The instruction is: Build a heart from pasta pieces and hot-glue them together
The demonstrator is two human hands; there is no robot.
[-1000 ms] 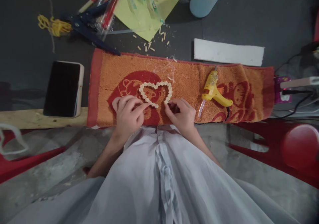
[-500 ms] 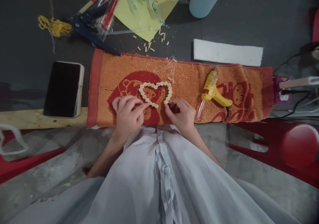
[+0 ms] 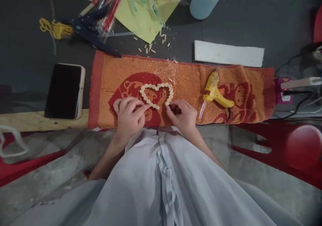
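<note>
A heart-shaped outline (image 3: 164,85) built from short pale sticks lies on the orange and red towel (image 3: 187,78). Its lower tip has a gap between the left and right sides. My left hand (image 3: 130,114) is closed, with thumb and forefinger on the outline's lower left side. On the opposite side, my right hand (image 3: 183,116) pinches the lower right end of the outline; its curled fingers hide what lies beneath them. To the right on the towel rests a yellow hot glue gun (image 3: 212,91) with a clear glue stick (image 3: 202,109) protruding from its back.
Loose stick bits (image 3: 150,47) are scattered beyond the towel, near a yellow paper sheet (image 3: 133,16) and dark blue pliers (image 3: 87,31). A phone (image 3: 62,92) lies left, a white strip (image 3: 228,53) behind the glue gun. A blue bottle (image 3: 201,4) stands at the back.
The view has shifted very slightly. Both hands and the heart outline keep the same places relative to each other.
</note>
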